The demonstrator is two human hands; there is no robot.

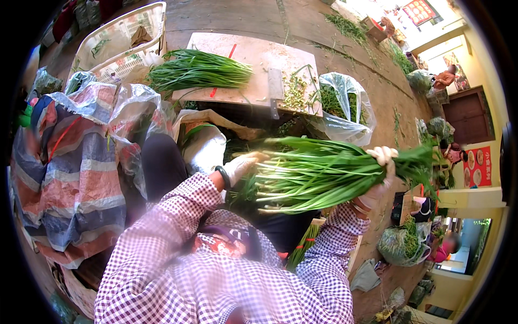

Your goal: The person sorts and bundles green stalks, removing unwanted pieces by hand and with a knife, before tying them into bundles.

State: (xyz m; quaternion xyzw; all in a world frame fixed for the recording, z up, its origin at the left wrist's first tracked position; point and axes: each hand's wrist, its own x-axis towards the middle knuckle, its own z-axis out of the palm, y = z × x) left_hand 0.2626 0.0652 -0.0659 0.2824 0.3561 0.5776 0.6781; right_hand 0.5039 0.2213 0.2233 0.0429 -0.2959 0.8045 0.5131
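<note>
Before 1 low far board (275,48) on brown floor (253,21), gripping leafy green stalks (324,173), near right, in right hand (382,189); with left hand (240,166) at pale ends (268,186), too blurred to tell if closed. Probably tidying; next, perhaps, even ends.

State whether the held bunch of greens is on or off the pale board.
Off: the right hand grips the bunch of greens by its leaves, clear of the pale board.

Over there, the person's right hand (386,179) grips a green bunch (324,175) by its leaves (409,162), while the left hand (242,166), blurred, is at the pale stem ends (267,186). Beyond, a board (264,48) carries a second bunch (205,70), a blade (275,85) and trimmings (295,90); a clear bag (362,116) stands beside it.
</note>
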